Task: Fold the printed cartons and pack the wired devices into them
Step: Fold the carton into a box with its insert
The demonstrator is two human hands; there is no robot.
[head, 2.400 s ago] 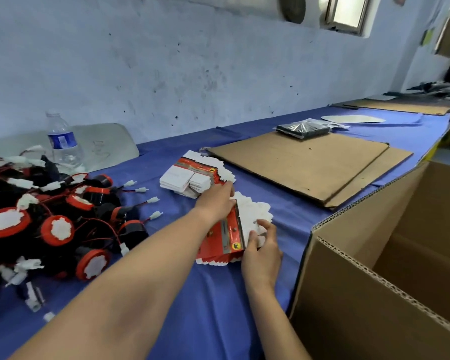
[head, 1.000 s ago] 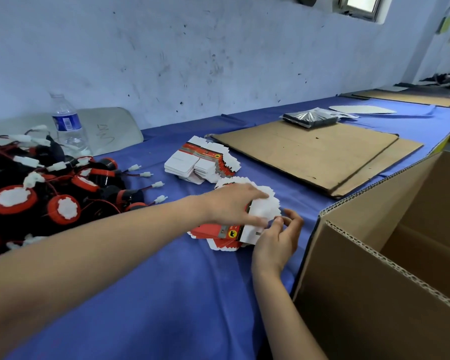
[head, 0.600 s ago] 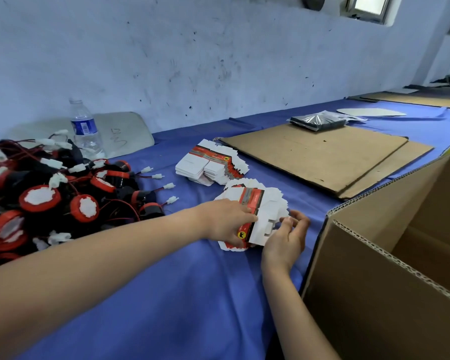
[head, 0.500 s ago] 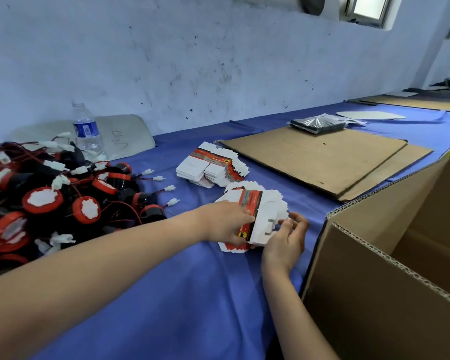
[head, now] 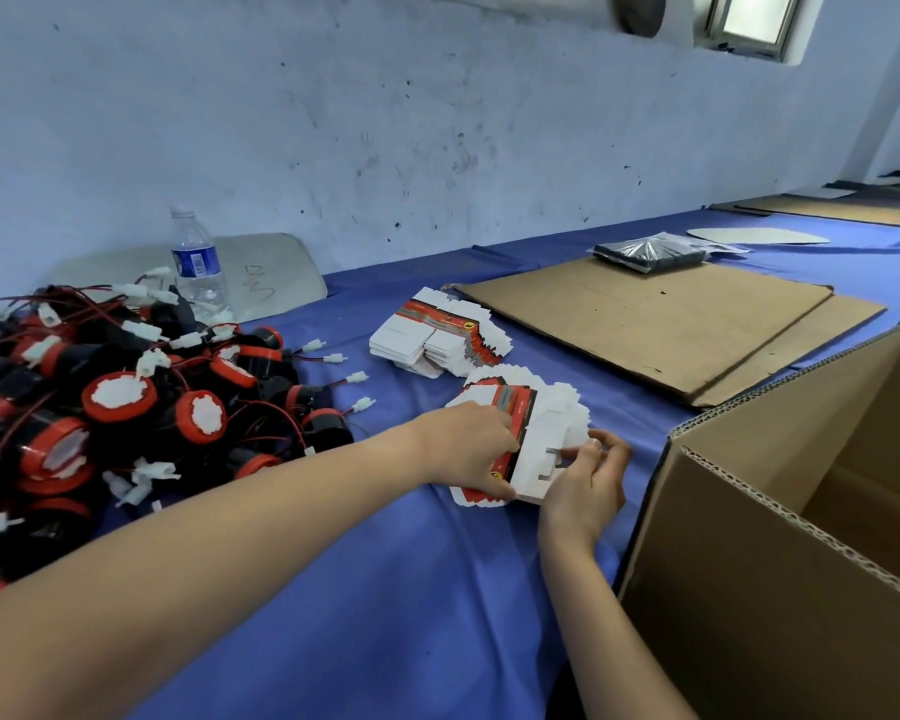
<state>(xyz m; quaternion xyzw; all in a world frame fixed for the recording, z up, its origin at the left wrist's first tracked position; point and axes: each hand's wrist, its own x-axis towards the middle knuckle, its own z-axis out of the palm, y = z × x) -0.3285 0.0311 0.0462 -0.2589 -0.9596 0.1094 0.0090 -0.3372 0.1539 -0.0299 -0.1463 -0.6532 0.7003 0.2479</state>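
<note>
Head view: left hand [head: 463,449], right hand [head: 585,485] hold one carton [head: 536,433]; one stack [head: 437,340] beyond.

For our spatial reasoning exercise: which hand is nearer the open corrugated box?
Right. The right hand pinches the flat carton at its edge beside the corrugated box; the left hand grips the carton's other side, farther away.

Flat cartons [head: 554,410] beside heaped devices [head: 120,398]

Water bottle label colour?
Blue with a white patch, on the water bottle by the wall; head view.
</note>
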